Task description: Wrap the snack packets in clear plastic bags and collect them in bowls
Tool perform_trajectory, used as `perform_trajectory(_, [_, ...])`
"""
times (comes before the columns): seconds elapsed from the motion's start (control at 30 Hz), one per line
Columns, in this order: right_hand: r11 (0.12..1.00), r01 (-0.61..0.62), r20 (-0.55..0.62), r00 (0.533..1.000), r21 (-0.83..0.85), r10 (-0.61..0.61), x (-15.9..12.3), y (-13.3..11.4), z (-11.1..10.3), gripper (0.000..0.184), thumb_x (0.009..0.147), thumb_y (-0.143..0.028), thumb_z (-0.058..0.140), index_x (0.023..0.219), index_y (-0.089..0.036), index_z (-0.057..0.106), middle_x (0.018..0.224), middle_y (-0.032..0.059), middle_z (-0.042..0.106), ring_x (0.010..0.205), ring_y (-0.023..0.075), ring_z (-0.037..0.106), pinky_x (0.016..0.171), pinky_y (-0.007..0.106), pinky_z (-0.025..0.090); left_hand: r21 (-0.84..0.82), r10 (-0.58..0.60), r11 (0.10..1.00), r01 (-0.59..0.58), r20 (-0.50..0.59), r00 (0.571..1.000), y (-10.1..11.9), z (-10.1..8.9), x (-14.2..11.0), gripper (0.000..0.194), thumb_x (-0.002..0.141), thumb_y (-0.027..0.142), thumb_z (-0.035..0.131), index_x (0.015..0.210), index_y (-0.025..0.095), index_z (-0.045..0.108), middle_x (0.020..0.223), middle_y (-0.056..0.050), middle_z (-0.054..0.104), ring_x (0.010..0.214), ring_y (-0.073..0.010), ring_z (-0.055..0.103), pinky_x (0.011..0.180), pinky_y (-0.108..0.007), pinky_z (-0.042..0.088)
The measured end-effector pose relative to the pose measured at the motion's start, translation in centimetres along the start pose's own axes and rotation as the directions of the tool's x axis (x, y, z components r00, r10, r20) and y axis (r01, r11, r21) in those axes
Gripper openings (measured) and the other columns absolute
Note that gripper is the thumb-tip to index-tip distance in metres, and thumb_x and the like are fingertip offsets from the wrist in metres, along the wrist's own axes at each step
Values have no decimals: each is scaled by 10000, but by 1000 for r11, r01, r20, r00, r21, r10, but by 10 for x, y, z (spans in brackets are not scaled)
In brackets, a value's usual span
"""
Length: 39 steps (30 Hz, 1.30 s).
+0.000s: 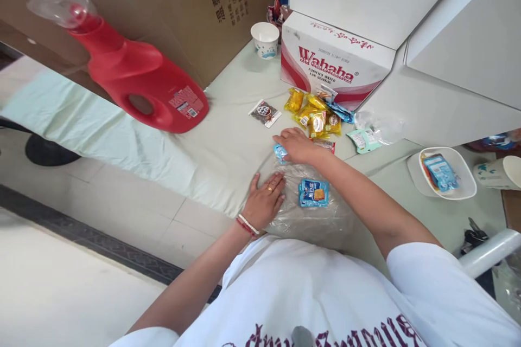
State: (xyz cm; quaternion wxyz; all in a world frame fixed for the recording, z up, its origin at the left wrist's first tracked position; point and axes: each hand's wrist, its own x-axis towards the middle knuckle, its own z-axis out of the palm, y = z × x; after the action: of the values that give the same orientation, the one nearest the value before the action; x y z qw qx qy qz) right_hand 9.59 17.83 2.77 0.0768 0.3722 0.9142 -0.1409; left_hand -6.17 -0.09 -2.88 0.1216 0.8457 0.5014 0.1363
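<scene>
A clear plastic bag (342, 211) lies flat on the covered table in front of me. My left hand (265, 199) rests on its left edge, palm down, fingers stretched out. On the bag lies a blue snack packet (313, 193), face up and untouched. Just beyond it, my right hand (296, 145) has its fingers bent over a second, smaller-looking blue snack packet (280, 153), partly covered by the hand. Several yellow-wrapped snacks (316, 118) are heaped past my right hand, with a red packet (324, 145) partly behind my wrist. A dark packet (265, 113) lies to their left.
A large red jug (142, 78) stands left by a cardboard box (163, 0). A Wahaba-looking water carton (334, 59) and paper cup (265, 40) are at the back. Right are a green packet (363, 140), a white tub (419, 176) with packets, and another cup (494, 172).
</scene>
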Motion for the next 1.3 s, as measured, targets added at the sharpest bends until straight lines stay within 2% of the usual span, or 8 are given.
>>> perform_trajectory(0.1, [998, -39, 51, 998, 55, 37, -1, 7, -4, 411, 845, -358, 769, 1161, -103, 701, 1176, 193, 652, 1185, 339, 529, 998, 408, 412, 16, -55, 998, 55, 4, 998, 0, -3, 4, 477, 1058, 337, 373, 1510, 232, 483, 1621, -134, 420, 1477, -279, 438, 1251, -639, 123])
perform_trajectory(0.2, [971, -43, -132, 988, 235, 76, -27, 26, -14, 252, 995, -301, 541, 1059, -130, 715, 1084, 138, 649, 1019, 248, 588, 894, 335, 448, 13, -75, 997, 75, 3, 997, 0, -5, 8, 498, 1042, 366, 415, 1525, 261, 476, 1621, -126, 422, 1490, -302, 417, 1246, -654, 121])
perform_trajectory(0.37, [846, 16, -550, 766, 532, 332, -106, 57, -31, 327, 1025, -427, 501, 1107, -188, 707, 1004, 76, 679, 935, 216, 612, 865, 342, 480, -14, -71, 997, 71, 1, 997, -2, -1, 11, 529, 1024, 373, 449, 1542, 267, 455, 1613, -136, 433, 1493, -318, 411, 1243, -669, 108])
perform_trajectory(0.5, [641, 51, -284, 921, 766, 267, -144, 41, -5, 338, 941, -475, 642, 1119, -201, 727, 990, 37, 732, 854, 196, 665, 765, 308, 516, -47, -84, 995, 82, -31, 996, -6, 0, 9, 539, 1017, 359, 463, 1542, 242, 434, 1621, -147, 420, 1498, -304, 404, 1245, -637, 150])
perform_trajectory(0.6, [676, 45, -190, 972, 736, 142, -141, 14, 32, 281, 972, -395, 592, 1094, -189, 739, 1005, 56, 742, 903, 205, 677, 825, 326, 523, -69, -27, 997, 20, -105, 994, -9, -5, -1, 536, 995, 259, 459, 1529, 214, 435, 1622, -155, 419, 1516, -296, 374, 1243, -608, 190])
perform_trajectory(0.8, [855, 37, -396, 896, 518, 202, -161, -13, 55, 214, 970, -335, 606, 1095, -194, 708, 1068, 125, 663, 1031, 257, 590, 925, 410, 494, -231, 381, 905, -358, 64, 922, -12, -21, -37, 630, 857, 156, 523, 1482, 210, 460, 1588, -140, 468, 1527, -270, 358, 1273, -557, 213])
perform_trajectory(1.0, [827, 167, -188, 979, 537, -75, -264, -31, 69, 211, 943, -385, 679, 1082, -226, 683, 1136, 98, 646, 1070, 240, 560, 926, 402, 501, -314, 325, 906, -284, 86, 942, -29, -18, -54, 371, 903, 304, 619, 1259, 199, 610, 1559, -183, 486, 1494, -302, 404, 1244, -560, 292])
perform_trajectory(1.3, [605, 38, -222, 947, 795, 232, -291, -41, 104, 200, 1020, -365, 553, 951, -220, 671, 1007, 73, 691, 971, 200, 623, 897, 368, 510, -525, 185, 845, -96, 119, 976, -35, -39, -15, 206, 1004, 305, 505, 1028, 225, 692, 1134, -89, 754, 1166, -215, 674, 1008, -381, 536])
